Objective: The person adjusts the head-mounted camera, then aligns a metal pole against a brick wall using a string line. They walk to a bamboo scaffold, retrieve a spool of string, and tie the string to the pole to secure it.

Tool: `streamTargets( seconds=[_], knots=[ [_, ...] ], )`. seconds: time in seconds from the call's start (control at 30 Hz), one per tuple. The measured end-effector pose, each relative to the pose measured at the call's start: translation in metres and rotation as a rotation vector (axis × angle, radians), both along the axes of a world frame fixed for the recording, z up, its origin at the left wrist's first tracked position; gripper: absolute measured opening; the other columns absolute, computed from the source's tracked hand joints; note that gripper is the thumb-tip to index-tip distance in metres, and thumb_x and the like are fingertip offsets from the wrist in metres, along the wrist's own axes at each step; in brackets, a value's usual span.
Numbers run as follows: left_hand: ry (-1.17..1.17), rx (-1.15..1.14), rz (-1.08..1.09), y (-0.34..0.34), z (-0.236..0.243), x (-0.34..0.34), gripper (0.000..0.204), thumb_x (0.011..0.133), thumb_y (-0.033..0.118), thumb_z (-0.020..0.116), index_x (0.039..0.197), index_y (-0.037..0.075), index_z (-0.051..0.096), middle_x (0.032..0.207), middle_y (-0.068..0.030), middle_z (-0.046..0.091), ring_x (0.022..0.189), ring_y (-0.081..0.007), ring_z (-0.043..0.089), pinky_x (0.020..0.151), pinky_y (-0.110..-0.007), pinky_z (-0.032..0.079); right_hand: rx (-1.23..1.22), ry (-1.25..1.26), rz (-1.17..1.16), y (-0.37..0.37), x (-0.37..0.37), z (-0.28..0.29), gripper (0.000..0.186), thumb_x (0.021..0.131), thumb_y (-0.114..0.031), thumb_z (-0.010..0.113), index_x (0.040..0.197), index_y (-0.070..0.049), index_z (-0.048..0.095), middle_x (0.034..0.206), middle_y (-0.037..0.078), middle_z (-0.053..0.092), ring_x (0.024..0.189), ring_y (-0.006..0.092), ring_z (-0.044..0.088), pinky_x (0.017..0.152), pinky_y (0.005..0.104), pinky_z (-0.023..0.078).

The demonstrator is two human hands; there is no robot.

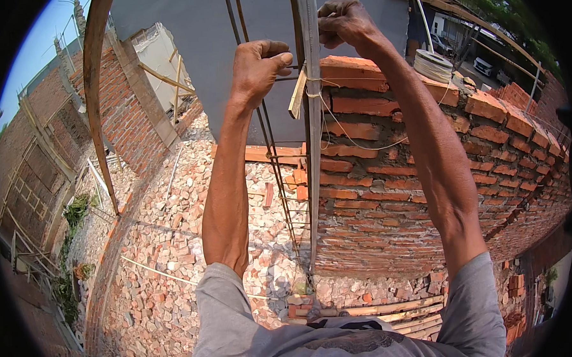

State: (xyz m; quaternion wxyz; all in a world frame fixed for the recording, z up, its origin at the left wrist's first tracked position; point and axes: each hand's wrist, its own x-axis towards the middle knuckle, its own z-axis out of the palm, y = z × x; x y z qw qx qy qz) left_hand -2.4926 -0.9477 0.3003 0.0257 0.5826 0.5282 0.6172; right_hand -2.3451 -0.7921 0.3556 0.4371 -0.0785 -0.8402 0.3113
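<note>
My left hand (262, 71) is raised with its fingers curled and the thumb pressed to the forefinger, left of an upright grey post (313, 113). Anything in that pinch is too small to make out. On the post's other side, and higher, my right hand (349, 27) is bent with its fingers closed close to the post's edge; what they grip is hidden. Below the hands, thin string (361, 148) is wound round the post and hangs in a loose loop before the bricks. A short wooden strip (297, 94) sits tilted against the post, beside the string.
A brick wall (376, 194) runs off to the right, with a spool of cord (433, 65) on top. Rusty reinforcing bars (275, 160) stand left of the post. Broken rubble (168, 260) covers the ground, and bamboo poles (394, 309) lie near me. A curved-looking timber (94, 104) rises at left.
</note>
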Motion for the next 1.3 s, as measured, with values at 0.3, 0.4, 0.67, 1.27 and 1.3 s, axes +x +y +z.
streamTargets(
  seconds=[0.3, 0.4, 0.67, 1.27, 1.3],
  knots=[
    [0.076, 0.135, 0.091, -0.007, -0.009, 0.011, 0.018, 0.086, 0.009, 0.067, 0.097, -0.005, 0.069, 0.083, -0.0153, 0.07, 0.075, -0.0166, 0.069, 0.061, -0.027, 0.058, -0.073, 0.062, 0.176, 0.008, -0.007, 0.002, 0.015, 0.092, -0.012, 0.063, 0.097, 0.002, 0.066, 0.079, 0.012, 0.069, 0.067, 0.0183, 0.07, 0.061, 0.0296, 0.061],
    [0.103, 0.059, 0.103, -0.009, -0.003, 0.018, 0.02, 0.085, 0.016, 0.07, 0.089, -0.004, 0.068, 0.075, -0.0125, 0.068, 0.068, -0.0141, 0.067, 0.055, -0.025, 0.055, -0.046, 0.07, 0.182, 0.014, -0.014, 0.003, 0.011, 0.092, -0.011, 0.063, 0.093, -0.001, 0.067, 0.081, 0.009, 0.071, 0.07, 0.0181, 0.071, 0.065, 0.0312, 0.062],
    [0.037, -0.276, -0.053, -0.025, 0.002, 0.032, 0.025, 0.084, 0.014, 0.071, 0.086, -0.005, 0.056, 0.063, -0.0106, 0.057, 0.056, -0.0179, 0.065, 0.042, -0.029, 0.049, -0.087, -0.006, 0.053, 0.006, 0.002, -0.001, 0.015, 0.095, -0.016, 0.06, 0.098, -0.002, 0.062, 0.083, 0.009, 0.069, 0.071, 0.0165, 0.069, 0.067, 0.0298, 0.061],
    [-0.323, -0.222, -0.159, -0.052, -0.034, 0.035, 0.027, 0.094, 0.023, 0.062, 0.092, -0.004, 0.059, 0.077, -0.0122, 0.066, 0.057, -0.0156, 0.066, 0.04, -0.024, 0.05, -0.23, 0.303, 0.11, -0.094, 0.098, -0.101, 0.017, 0.097, -0.017, 0.055, 0.093, 0.0, 0.058, 0.089, 0.013, 0.068, 0.074, 0.0127, 0.068, 0.061, 0.0258, 0.059],
    [-0.347, -0.226, -0.135, -0.053, -0.041, 0.036, 0.028, 0.095, 0.024, 0.062, 0.092, -0.004, 0.059, 0.078, -0.0125, 0.066, 0.057, -0.0154, 0.066, 0.04, -0.024, 0.05, -0.291, 0.282, 0.126, -0.107, 0.1, -0.115, 0.017, 0.097, -0.016, 0.056, 0.094, 0.0, 0.058, 0.092, 0.014, 0.068, 0.076, 0.0127, 0.068, 0.062, 0.0257, 0.06]
  ],
)
